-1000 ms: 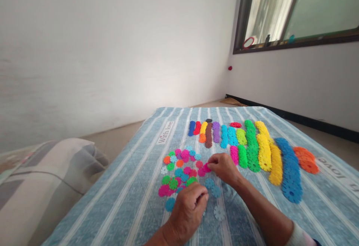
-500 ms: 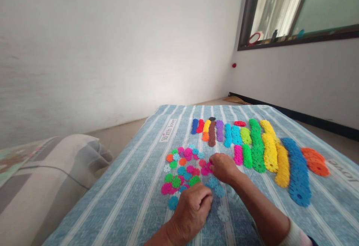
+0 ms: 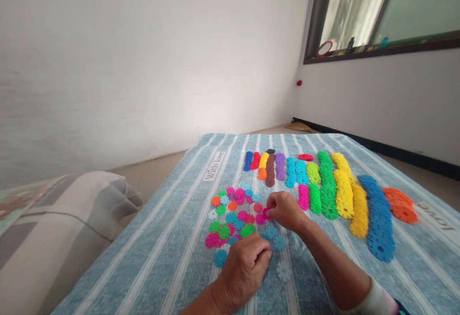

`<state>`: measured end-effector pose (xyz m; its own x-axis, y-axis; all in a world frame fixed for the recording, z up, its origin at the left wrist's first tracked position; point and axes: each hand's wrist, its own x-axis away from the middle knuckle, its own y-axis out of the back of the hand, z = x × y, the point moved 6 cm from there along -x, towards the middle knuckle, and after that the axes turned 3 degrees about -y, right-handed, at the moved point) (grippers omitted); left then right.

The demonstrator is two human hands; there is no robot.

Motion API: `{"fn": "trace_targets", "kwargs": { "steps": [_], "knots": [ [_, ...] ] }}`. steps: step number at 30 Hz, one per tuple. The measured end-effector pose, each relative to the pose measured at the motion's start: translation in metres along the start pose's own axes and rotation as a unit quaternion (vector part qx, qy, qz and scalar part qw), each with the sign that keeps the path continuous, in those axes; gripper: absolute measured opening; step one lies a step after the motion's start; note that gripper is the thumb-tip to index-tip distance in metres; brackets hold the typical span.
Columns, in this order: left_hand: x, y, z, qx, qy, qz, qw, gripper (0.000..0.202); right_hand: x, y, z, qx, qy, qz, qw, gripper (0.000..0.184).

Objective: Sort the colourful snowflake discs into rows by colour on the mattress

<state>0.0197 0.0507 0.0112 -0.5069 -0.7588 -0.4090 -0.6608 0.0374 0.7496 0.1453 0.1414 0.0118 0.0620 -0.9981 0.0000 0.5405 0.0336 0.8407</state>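
My right hand (image 3: 287, 212) is closed, its thumb and fingertips pinching a pink notched plastic disc (image 3: 266, 213) at the right side of a loose scatter. Nearer to me, my left hand (image 3: 247, 267) is curled into a fist on the cloth; whatever its fingers may hold is hidden. Just beyond the left knuckles lies a green disc (image 3: 247, 230), with a blue disc (image 3: 220, 258) to the left. Light-blue discs (image 3: 279, 242) lie between the two hands, and a pale clear disc (image 3: 283, 271) rests right of the left hand.
Overlapping rows of discs sorted by colour stand to the right, among them a green row (image 3: 326, 185), a yellow row (image 3: 344, 192), a blue row (image 3: 380, 224) and an orange group (image 3: 401, 205). Everything lies on a blue striped cloth (image 3: 143, 257). Grey-striped bedding (image 3: 72, 224) is at the left.
The right hand has shifted very slightly and keeps its pinch at the pink disc. The left hand stays closed in nearly the same place. The whole view has moved a little.
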Motion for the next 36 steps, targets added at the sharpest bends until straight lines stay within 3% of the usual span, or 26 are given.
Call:
{"fn": "trace_targets", "kwargs": {
  "steps": [6, 16, 30, 36],
  "knots": [
    [0.000, 0.000, -0.001, -0.004, 0.003, 0.009, 1.000, 0.020, 0.003, -0.005, 0.006, -0.131, 0.018, 0.047, 0.990, 0.010],
    [0.002, -0.003, 0.002, 0.001, 0.014, 0.020, 1.000, 0.016, 0.013, -0.014, 0.028, 0.094, 0.042, 0.022, 0.995, 0.014],
    [0.000, -0.002, 0.002, 0.006, 0.018, 0.015, 1.000, 0.016, 0.014, -0.017, 0.030, 0.043, 0.040, 0.019, 0.998, 0.028],
    [-0.002, 0.000, 0.001, -0.001, 0.007, 0.013, 1.000, 0.018, 0.016, -0.018, 0.035, 0.090, 0.064, 0.003, 0.994, 0.022]
  ]
}}
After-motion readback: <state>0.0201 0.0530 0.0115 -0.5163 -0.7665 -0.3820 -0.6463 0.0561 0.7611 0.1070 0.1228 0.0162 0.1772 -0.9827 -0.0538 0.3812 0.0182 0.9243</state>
